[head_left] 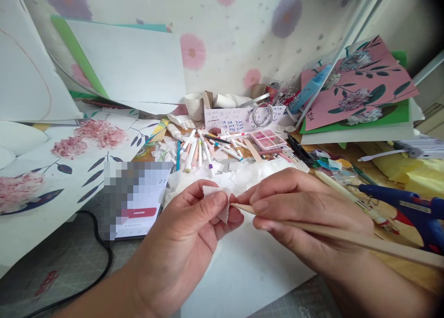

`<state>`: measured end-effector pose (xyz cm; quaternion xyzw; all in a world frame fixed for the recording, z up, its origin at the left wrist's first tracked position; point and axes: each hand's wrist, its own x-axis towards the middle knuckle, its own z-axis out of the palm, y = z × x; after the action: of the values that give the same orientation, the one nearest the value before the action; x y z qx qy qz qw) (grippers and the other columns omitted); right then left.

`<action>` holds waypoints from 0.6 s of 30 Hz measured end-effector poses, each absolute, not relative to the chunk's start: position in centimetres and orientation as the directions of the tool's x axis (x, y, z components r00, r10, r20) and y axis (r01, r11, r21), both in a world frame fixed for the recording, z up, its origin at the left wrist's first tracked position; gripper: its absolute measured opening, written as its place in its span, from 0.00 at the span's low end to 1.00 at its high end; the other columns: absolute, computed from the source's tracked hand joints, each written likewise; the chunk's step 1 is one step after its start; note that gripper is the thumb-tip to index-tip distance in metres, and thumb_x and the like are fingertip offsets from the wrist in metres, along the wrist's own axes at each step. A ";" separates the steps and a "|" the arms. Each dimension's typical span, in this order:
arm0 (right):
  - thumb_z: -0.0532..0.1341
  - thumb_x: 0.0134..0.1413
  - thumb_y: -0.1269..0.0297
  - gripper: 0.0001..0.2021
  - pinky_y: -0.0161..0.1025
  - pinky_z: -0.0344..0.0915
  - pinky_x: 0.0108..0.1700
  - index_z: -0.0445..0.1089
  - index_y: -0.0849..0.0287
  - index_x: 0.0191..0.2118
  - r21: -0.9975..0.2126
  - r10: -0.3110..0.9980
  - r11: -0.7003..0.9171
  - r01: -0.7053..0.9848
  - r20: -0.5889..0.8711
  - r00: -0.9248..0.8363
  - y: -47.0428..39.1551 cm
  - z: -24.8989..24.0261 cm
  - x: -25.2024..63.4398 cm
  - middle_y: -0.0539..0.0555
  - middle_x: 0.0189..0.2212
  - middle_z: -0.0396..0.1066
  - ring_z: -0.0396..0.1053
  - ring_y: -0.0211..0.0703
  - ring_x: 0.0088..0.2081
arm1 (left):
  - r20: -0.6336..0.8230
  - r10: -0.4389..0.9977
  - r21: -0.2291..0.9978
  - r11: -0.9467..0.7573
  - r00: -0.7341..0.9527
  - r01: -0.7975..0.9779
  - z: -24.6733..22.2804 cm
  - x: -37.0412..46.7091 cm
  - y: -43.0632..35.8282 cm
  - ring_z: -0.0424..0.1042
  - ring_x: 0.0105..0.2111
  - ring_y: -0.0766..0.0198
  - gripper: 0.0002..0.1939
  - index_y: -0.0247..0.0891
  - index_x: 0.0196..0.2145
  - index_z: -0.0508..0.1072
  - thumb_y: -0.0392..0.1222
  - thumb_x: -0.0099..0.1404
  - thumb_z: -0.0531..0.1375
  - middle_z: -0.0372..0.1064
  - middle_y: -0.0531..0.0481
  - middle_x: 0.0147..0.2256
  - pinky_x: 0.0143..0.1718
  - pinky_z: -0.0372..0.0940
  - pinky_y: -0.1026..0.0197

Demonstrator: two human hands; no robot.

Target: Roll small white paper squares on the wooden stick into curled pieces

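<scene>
Between the thumb and fingers of my left hand [194,221] is a small piece of white tissue paper [217,198], folded or bent over the fingertips. My right hand [298,211] grips a pale wooden stick [333,235] like a pen, its long end running back past the wrist. The stick's pointed tip is close to the edge of the paper; whether it touches is hard to tell. Below both hands lies a white sheet [249,272]. A heap of white tissue pieces [256,172] sits just behind my fingers.
A phone [145,207] lies left of my hands, beside a floral picture [97,170]. Markers [201,151] and a pink palette [268,139] lie behind. To the right is a blue glue gun [405,202]. Paper cups [194,106] and a pink flower picture [360,87] stand farther back.
</scene>
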<state>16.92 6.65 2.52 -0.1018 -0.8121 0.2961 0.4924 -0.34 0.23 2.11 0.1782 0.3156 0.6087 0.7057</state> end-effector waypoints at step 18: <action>0.66 0.56 0.75 0.07 0.35 0.78 0.38 0.75 0.58 0.40 -0.518 0.410 0.850 -0.093 0.762 -0.501 6.6 2.4 16.9 0.53 0.36 0.74 0.78 0.42 0.39 | -0.245 0.969 0.630 0.181 0.028 -0.755 2.1 -0.3 0.3 0.75 0.29 0.66 0.08 0.35 0.25 0.74 0.29 0.61 0.64 0.77 0.51 0.27 0.36 0.73 0.65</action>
<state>16.85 6.60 2.35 -0.0957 -0.8276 0.2563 0.4901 -0.27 0.34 2.10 0.1658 0.3226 0.6181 0.6974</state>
